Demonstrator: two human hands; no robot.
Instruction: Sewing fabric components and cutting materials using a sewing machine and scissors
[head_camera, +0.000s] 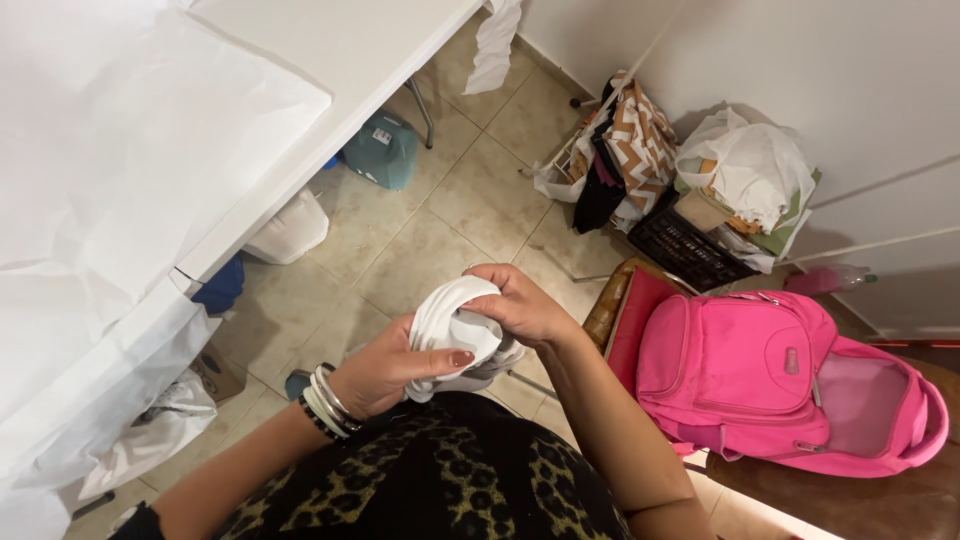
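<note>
fingers: my left hand (385, 368) and right hand (520, 305) both squeeze a small white cloth (452, 322) held over my lap | done: cloth is bunched into a ball, not flat | left: nothing lies on the white worktop (300, 60) yet | around: pink backpack (770, 380) on a chair beside me, tiled floor (450, 210) below
</note>
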